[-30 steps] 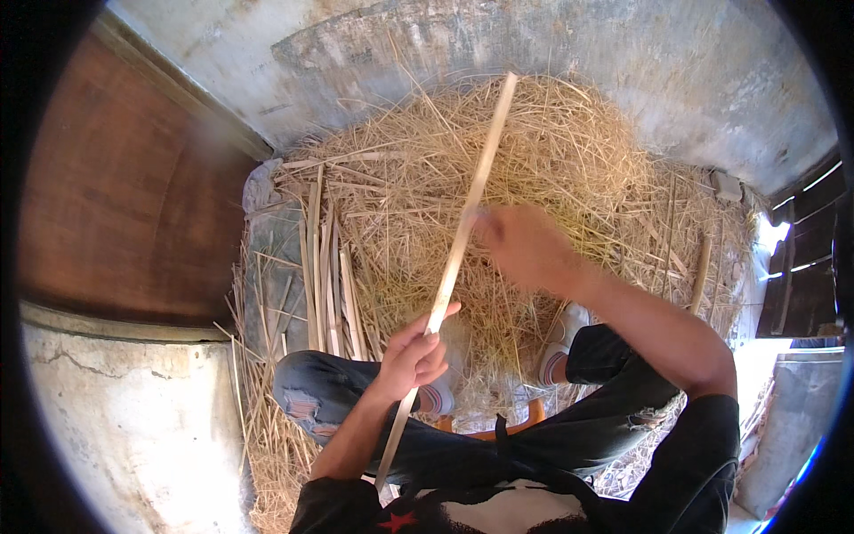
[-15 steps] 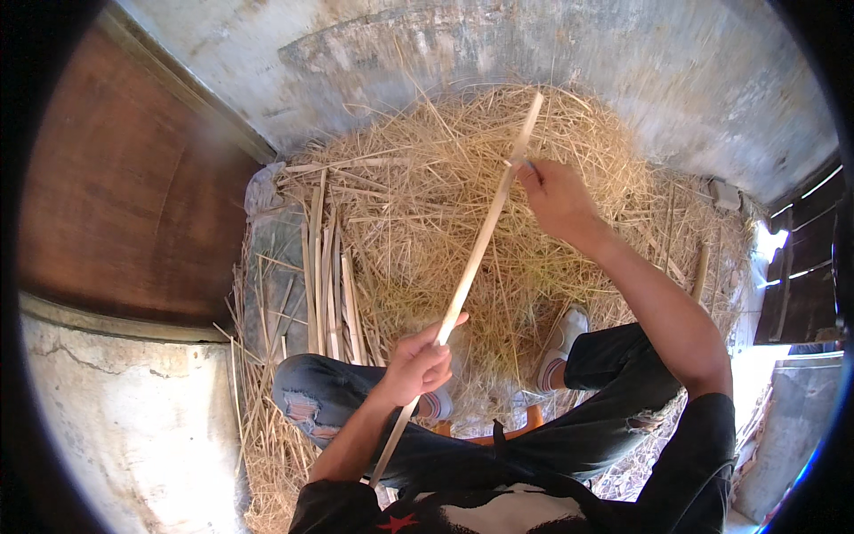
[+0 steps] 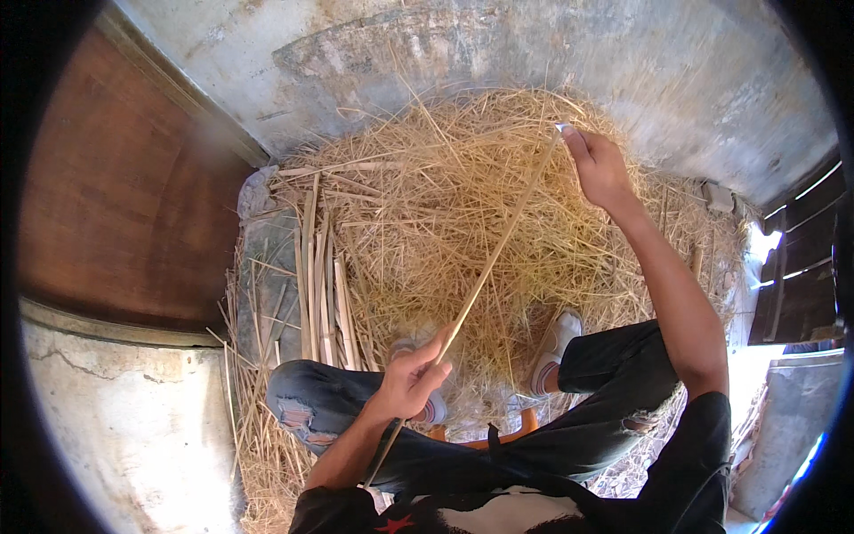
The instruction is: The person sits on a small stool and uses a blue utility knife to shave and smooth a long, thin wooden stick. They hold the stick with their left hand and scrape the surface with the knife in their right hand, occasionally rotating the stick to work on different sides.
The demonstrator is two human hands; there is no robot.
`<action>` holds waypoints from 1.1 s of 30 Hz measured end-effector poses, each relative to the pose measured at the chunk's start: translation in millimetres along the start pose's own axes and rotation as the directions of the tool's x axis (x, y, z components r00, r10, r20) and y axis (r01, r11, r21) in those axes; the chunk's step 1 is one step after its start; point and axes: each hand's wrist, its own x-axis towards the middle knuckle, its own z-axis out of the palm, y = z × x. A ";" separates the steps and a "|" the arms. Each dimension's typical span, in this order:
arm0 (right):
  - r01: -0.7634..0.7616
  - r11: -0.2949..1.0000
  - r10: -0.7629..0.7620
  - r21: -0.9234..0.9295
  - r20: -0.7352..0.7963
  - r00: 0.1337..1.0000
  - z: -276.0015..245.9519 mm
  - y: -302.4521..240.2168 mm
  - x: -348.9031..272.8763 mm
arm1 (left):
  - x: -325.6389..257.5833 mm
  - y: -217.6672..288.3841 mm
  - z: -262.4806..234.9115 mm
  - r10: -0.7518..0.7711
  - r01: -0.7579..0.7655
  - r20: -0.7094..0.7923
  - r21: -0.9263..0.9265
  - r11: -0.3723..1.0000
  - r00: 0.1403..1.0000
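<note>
The fingers of the left hand [image 3: 414,378] are clamped around a thin strip [image 3: 492,262], low on its length. The fingers of the right hand [image 3: 600,165] pinch a small bright piece [image 3: 561,127], too small to make out, at the strip's far end. The strip slants between the hands, up and to the right, its near end crossing the trousers [image 3: 498,454] toward the lap. Beneath it spreads a heap of straw [image 3: 480,187]. Left of the straw, near the left knee, lie flat sticks [image 3: 325,294], roughly side by side. A shoe [image 3: 561,336] stands in the straw; an orange stool [image 3: 528,420] shows between the legs. Beyond rises a stained wall [image 3: 569,49], with a brown panel [image 3: 124,187] at far left.
</note>
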 end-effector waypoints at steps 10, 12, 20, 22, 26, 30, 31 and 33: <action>0.023 1.000 -0.020 -0.019 0.167 0.986 36.3 7.0 -14.3 | 1.0 -8.1 -5.5 0.097 -0.085 -0.043 0.224 0.971 0.994; -0.063 0.996 0.068 -0.071 0.071 0.995 6.8 30.1 13.6 | 8.4 -6.1 -2.7 0.181 -0.175 0.002 0.257 0.950 0.984; 0.038 0.996 -0.025 -0.074 0.166 0.986 36.4 24.3 -7.5 | 2.3 -5.0 -6.1 0.114 -0.104 -0.021 0.268 0.958 0.993; -0.047 0.992 0.073 -0.116 0.232 0.970 31.3 11.7 -3.5 | 0.5 -6.1 -5.1 0.143 -0.130 -0.023 0.297 0.946 0.989; -0.046 0.991 0.043 -0.129 -0.028 0.999 5.4 48.3 25.8 | 6.3 0.0 0.2 0.258 -0.253 0.028 0.330 0.910 0.966; -0.046 0.984 0.041 -0.174 -0.036 0.999 6.3 54.7 26.2 | 3.2 2.3 2.1 0.211 -0.212 0.036 0.291 0.933 0.977; -0.049 0.985 0.043 -0.168 -0.039 0.998 6.6 53.3 24.7 | 2.3 3.5 1.3 0.214 -0.215 0.038 0.306 0.927 0.976; -0.066 0.986 0.072 -0.153 0.032 0.997 8.1 40.7 16.7 | 0.9 4.2 0.7 0.222 -0.221 0.034 0.329 0.918 0.974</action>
